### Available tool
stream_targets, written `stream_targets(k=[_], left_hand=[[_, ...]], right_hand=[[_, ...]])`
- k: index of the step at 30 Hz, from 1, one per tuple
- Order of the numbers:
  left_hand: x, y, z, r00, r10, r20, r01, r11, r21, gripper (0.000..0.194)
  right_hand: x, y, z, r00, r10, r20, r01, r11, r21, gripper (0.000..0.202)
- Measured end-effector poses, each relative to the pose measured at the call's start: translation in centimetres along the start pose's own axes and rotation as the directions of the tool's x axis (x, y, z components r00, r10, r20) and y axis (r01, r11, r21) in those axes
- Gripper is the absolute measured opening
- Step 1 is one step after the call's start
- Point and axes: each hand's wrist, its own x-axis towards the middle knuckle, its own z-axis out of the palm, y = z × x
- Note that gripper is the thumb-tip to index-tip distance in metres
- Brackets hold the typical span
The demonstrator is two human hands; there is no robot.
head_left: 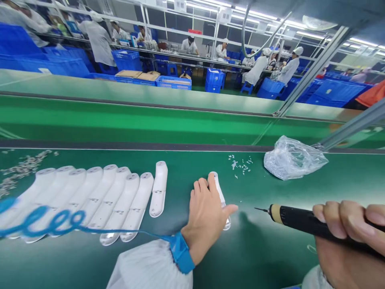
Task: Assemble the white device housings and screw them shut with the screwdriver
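Observation:
My left hand (207, 208), with a blue wrist strap (182, 253) on, lies over a white curved plastic housing (219, 186) on the green bench. Its fingers rest on and left of the housing, and the thumb sticks out past the right side, so the middle is hidden. In my right hand (345, 237) is a black electric screwdriver (303, 220), its thin bit pointing left, apart from the housing. One similar white housing (159, 188) lies left of my left hand. Further left, several more housings (102, 196) lie side by side in a slanted row.
A coiled blue cord (69, 222) crosses the row to my wrist. Small pale parts (240, 164) lie scattered beyond the housing, near a clear plastic bag (291, 158). Another small-parts pile (24, 168) is far left. A metal post (313, 72) rises right; co-workers sit behind.

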Motion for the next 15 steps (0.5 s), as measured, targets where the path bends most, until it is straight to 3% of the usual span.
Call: stream_targets(k=[2,4,6,8,12,15], left_hand=[[0.3,0.0,-0.5,0.994,0.012,0.106,-0.028,0.988,0.154,0.065],[1.1,-0.7,-1.1,0.99,0.032,0.135,-0.074,0.945,0.319,0.036],[2.4,-1.7,-2.0,0.992,0.052,0.112,-0.096,0.893,0.44,0.04],[4.2,-2.8,-3.5,0.994,0.007,0.109,-0.057,0.887,0.459,0.047],[10.5,-4.6,-8.7,0.976,-0.091,0.199,0.008,0.923,0.385,0.037],[16.6,-5.2,-12.2,0.981,-0.142,0.13,0.086,0.927,0.365,0.033]], right_hand=[[0.0,-0.2,0.5,0.999,-0.016,-0.051,0.014,0.999,-0.047,0.027],[-0.2,-0.1,1.0,0.998,-0.019,-0.061,0.015,0.998,-0.059,0.023],[-0.4,0.3,1.1,0.998,-0.021,-0.063,0.018,0.998,-0.052,0.021],[-0.6,0.8,1.0,0.999,-0.009,-0.054,0.008,1.0,-0.027,0.019],[-0.8,1.8,1.2,1.0,0.015,0.006,-0.015,0.999,0.046,0.016],[-0.9,2.5,2.1,0.999,0.017,0.039,-0.02,0.997,0.078,0.015]])
